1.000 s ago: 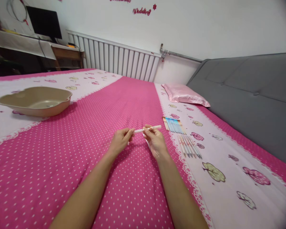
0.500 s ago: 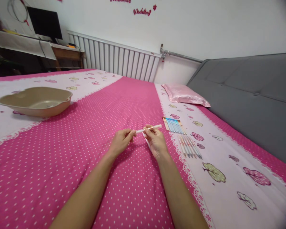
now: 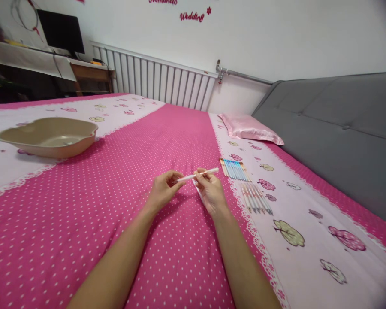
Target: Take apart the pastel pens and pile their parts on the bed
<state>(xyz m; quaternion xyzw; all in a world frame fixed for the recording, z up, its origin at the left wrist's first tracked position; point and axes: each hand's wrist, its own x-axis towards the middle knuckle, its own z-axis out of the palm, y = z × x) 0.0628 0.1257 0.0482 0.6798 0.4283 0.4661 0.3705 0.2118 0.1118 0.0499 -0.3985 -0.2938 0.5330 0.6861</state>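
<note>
A slim white pen [image 3: 189, 177] lies almost level between my two hands, above the pink dotted bedspread. My right hand [image 3: 211, 191] pinches it near the middle, and its far end sticks out to the right. At the left end, the thumb and forefinger of my left hand [image 3: 163, 189] lie around the pen's tip, looser than the right-hand grip. A pale thin strip shows under my right fingers; I cannot tell what it is. Right of my hands, a row of blue and orange pens [image 3: 235, 170] lies above a second row of pale pens [image 3: 256, 198].
A beige basin [image 3: 48, 148] stands on the bed at the left, with something small inside. A pink pillow [image 3: 249, 128] lies by the grey headboard [image 3: 334, 107]. Behind the bed are a white radiator [image 3: 154, 77] and a desk with a monitor [image 3: 60, 33].
My left fingers have loosened and shifted slightly left, so more of the pen's left end shows between them. My right hand has hardly moved.
</note>
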